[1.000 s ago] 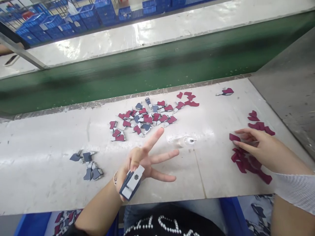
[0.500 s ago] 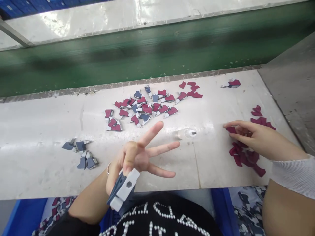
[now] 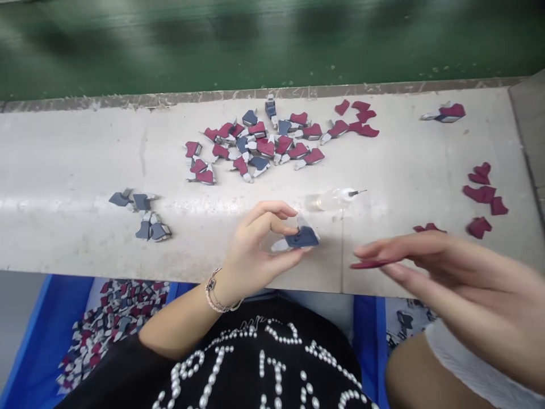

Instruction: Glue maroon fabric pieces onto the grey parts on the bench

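While both hands hover above the near edge of the worktop (image 3: pixel 63 238), each holds one thing. Left hand (image 3: pixel 258 250): thumb and fingers pinched on a navy-and-grey part (image 3: pixel 304 236), right of the near edge's middle. Right hand (image 3: pixel 460 270): fingers and thumb together on a thin maroon piece (image 3: pixel 368 264), a little further right. Part and piece are near each other but apart.

Step in hand, by my judgement: bringing the two toward each other. Next move seems to call for closing that gap and turning the maroon piece so its face, not its rim, meets the part.

Axes: the part lies roughly along the near edge, pale end toward the worktop's left end, navy end toward the right. Maroon piece nearly edge-on, long axis also about parallel to the near edge, free tip pointing at the left hand. Which face is which, cannot tell.

About them: a clear bottle (image 3: pixel 334 200) beyond the left hand, on its side, needle tip toward the right end; loose maroon pieces (image 3: pixel 481 193) by the right end.
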{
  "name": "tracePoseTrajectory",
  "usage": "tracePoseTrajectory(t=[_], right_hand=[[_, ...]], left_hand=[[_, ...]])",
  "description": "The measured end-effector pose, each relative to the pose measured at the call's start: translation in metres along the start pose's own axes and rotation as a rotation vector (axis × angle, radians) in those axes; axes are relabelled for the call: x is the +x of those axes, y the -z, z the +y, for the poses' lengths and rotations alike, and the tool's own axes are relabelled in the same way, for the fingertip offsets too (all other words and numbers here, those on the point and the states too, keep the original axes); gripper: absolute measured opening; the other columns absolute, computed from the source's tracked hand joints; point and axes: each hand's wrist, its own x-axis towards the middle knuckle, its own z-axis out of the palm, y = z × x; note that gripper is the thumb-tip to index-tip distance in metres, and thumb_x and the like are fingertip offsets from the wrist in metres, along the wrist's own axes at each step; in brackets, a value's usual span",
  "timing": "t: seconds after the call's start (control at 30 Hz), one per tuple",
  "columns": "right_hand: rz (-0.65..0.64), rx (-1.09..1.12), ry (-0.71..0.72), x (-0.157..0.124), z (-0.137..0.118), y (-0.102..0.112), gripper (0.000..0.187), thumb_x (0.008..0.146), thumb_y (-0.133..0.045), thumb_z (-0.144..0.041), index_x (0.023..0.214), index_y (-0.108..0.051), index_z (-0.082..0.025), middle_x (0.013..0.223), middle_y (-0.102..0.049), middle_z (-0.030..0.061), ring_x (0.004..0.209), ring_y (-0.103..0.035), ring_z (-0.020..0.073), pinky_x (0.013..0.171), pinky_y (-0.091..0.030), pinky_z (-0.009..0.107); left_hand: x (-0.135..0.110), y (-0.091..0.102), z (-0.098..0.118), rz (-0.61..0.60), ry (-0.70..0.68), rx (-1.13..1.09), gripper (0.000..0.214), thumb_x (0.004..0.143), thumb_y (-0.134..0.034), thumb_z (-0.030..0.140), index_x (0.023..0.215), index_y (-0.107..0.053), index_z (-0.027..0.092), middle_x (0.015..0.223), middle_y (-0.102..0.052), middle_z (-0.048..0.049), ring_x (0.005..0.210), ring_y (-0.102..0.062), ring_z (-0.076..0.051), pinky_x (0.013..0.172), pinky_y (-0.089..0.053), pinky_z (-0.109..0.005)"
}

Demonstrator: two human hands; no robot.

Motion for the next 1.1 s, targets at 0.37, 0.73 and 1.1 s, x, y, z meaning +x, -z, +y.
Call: tracePoseTrajectory(t=[0.37,0.73,1.1], right_hand=[[-0.234,0.414,-0.108,0.03,-0.014,-0.038,0.013,0.083,-0.074,-0.033,0.082,-0.07,-0.021,0.076,-0.065,-0.0009,0.069,-0.056,0.0085,0.061,-0.044,0.018],[-0.277,0.495,-0.165,0.035,-0.005,-0.039,0.014,0.082,-0.076,-0.032,0.079,-0.069,-0.02,0.073,-0.063,-0.001,0.067,-0.054,0.0073,0.06,-0.044,0.016],[-0.252,0.344,-0.179,0.037,-0.005,-0.039,0.019,0.084,-0.072,-0.035,0.078,-0.065,-0.018,0.075,-0.063,-0.0007,0.069,-0.058,0.0093,0.061,-0.046,0.02]], left_hand=[[-0.012,-0.003,0.002,0.077,-0.095,0.1,0.029,0.07,-0.085,0.014,0.092,-0.067,0.021,0.092,-0.07,-0.0004,0.085,-0.067,-0.014,0.077,-0.058,-0.031],[-0.007,-0.004,-0.001,0.036,-0.195,0.13,0.037,0.066,-0.089,0.025,0.094,-0.066,0.022,0.089,-0.072,0.0002,0.084,-0.065,-0.015,0.075,-0.057,-0.033],[-0.002,-0.004,-0.006,0.002,-0.258,0.11,0.033,0.068,-0.088,0.022,0.091,-0.065,0.021,0.088,-0.072,0.0006,0.08,-0.066,-0.015,0.074,-0.056,-0.034]])
